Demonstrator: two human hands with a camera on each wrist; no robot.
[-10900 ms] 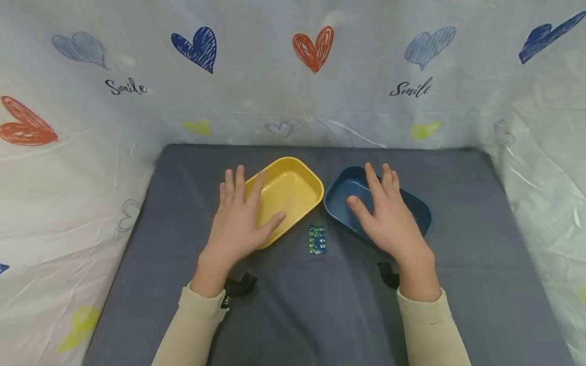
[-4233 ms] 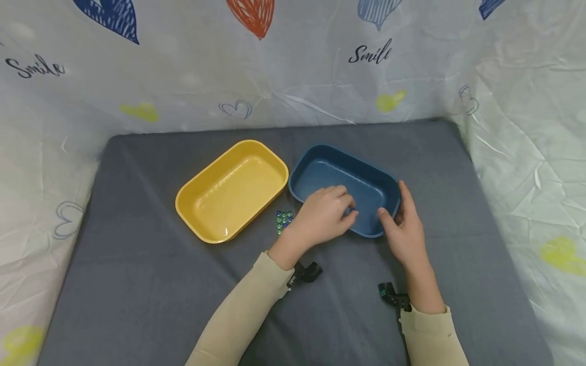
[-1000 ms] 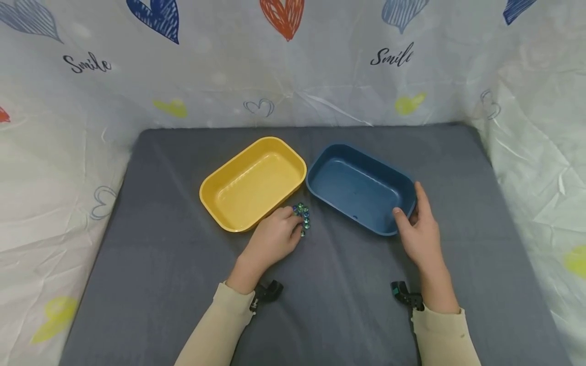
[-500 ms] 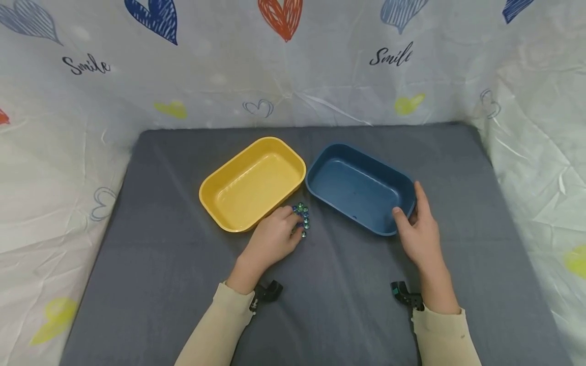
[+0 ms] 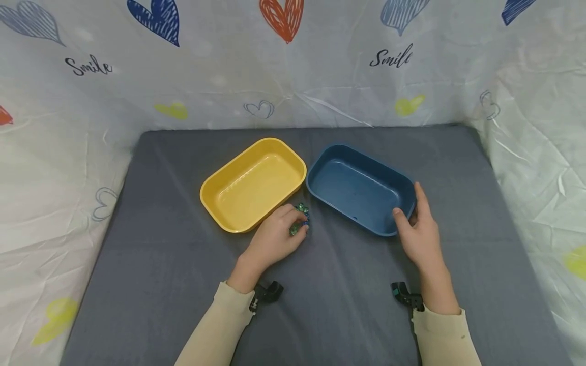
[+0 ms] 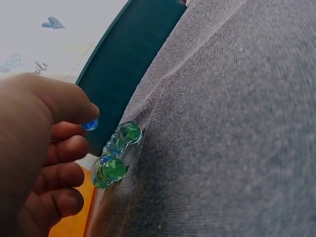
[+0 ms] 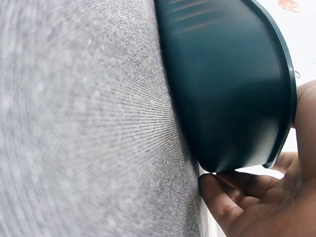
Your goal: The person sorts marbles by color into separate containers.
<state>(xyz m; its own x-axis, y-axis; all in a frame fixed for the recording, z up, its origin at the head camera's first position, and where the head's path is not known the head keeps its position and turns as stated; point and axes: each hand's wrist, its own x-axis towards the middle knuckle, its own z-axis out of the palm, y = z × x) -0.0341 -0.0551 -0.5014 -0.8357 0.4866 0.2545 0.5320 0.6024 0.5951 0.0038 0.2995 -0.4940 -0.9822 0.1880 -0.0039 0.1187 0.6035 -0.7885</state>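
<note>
My left hand (image 5: 276, 234) pinches a blue glass marble (image 6: 90, 124) between thumb and forefinger, beside the other marbles. The remaining fingers are loosely curled. Several green and blue marbles (image 6: 116, 165) stay clustered on the cloth, partly covered by the hand in the head view. My right hand (image 5: 417, 231) holds the near right corner of the blue tray (image 5: 336, 206), thumb over the rim and fingers along its outer side. Low in the tray lies a small dark-looking marble (image 5: 355, 218).
A yellow tray (image 5: 208, 195) stands left of the blue one, their corners close together. The dark grey cloth (image 5: 348, 305) covers the table. A white patterned curtain (image 5: 320, 66) bounds the back and sides.
Both hands were spread over the trays at first. The right hand then took the blue tray's corner; the left went over that tray, returned to the marbles and now pinches a blue one.
</note>
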